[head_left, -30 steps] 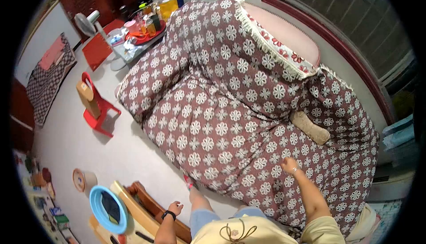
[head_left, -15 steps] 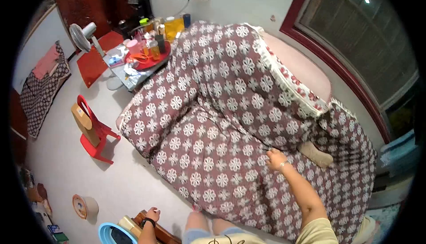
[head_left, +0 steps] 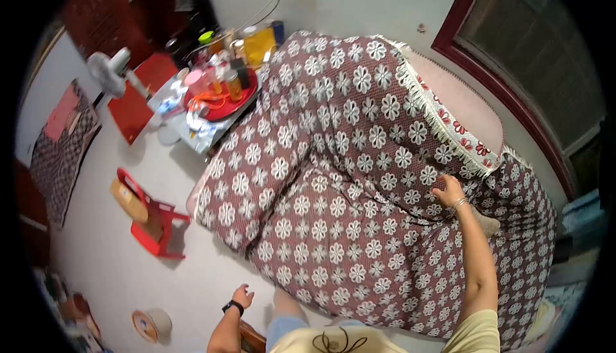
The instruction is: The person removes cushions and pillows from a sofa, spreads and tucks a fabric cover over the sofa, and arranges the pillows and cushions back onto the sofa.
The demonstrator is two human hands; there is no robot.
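Observation:
A brown cover with white flowers (head_left: 333,225) drapes over a large sofa-like piece, with folds across its middle. My right hand (head_left: 449,191) hovers over or lightly touches the cover near its upper right, thumb and fingers apart, holding nothing. Just below that wrist lies a beige brush-like object (head_left: 486,225), partly behind my forearm. My left hand (head_left: 243,296), with a black band at the wrist, hangs over the floor at the cover's lower left edge, its fingers apart and empty. A fringed white edge with red flowers (head_left: 459,136) borders the cover's top right.
A red chair (head_left: 154,225) with a cardboard piece stands on the left floor. Behind it are a fan (head_left: 106,74) and a small table with a red tray (head_left: 240,100) of bottles and cups. A round bin (head_left: 154,325) sits at lower left.
My right hand has let go of the cover's fold and moved up and right, its fingers opening. My left hand has moved right, its fingers now spread. The view has shifted.

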